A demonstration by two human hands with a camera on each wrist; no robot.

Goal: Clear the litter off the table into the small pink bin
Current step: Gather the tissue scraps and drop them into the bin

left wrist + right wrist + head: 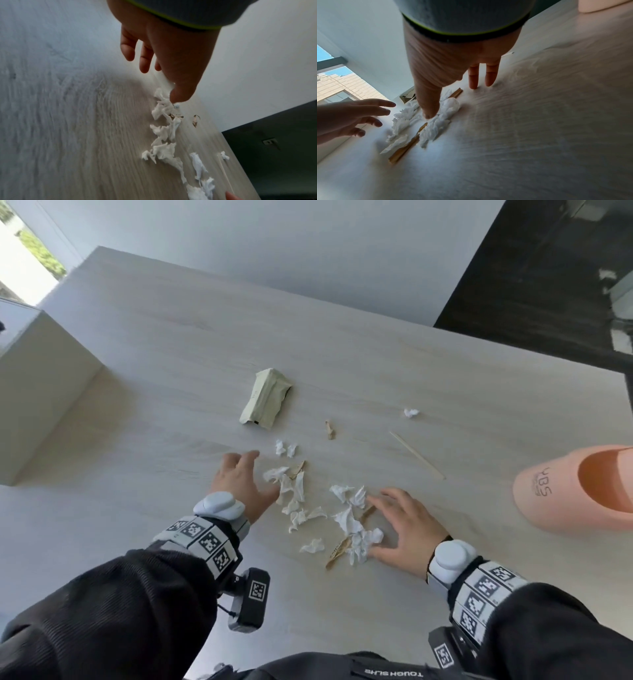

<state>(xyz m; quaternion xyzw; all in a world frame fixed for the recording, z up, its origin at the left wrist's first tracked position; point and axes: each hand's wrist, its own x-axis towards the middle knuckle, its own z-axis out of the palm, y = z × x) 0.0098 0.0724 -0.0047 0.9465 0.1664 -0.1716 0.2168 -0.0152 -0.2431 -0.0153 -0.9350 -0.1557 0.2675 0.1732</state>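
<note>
Fingers first: on my right hand (407,525) they are spread and nearly straight, tips on the table (171,354), thumb pressing into the torn tissue scraps (356,529) at the right side of the heap, nothing gripped. My left hand (239,484) is likewise splayed and holds nothing, its thumb touching the tissue on the left flank of the pile, the other fingers (144,63) lifted just above the wood. Between the two palms lie the white shreds and a few tan wood splinters (337,553). I judge this to be the gathering stroke, so I want both hands low, edges flat to the surface, closing inward evenly so the light paper bunches instead of sliding under a palm. Stiff splinters may skid out the near side; I should cup that end with the thumbs. Outside my reach for this sweep are two small tissue bits (286,448), a short wood chip (329,429), a crumpled green wrapper (265,398), a thin stick (416,455) and one stray tissue ball (411,412). The pink bin (548,491) lies tipped on its side at the table's right, mouth facing away from the pile, well apart from it, so I must carry the bundle over.
</note>
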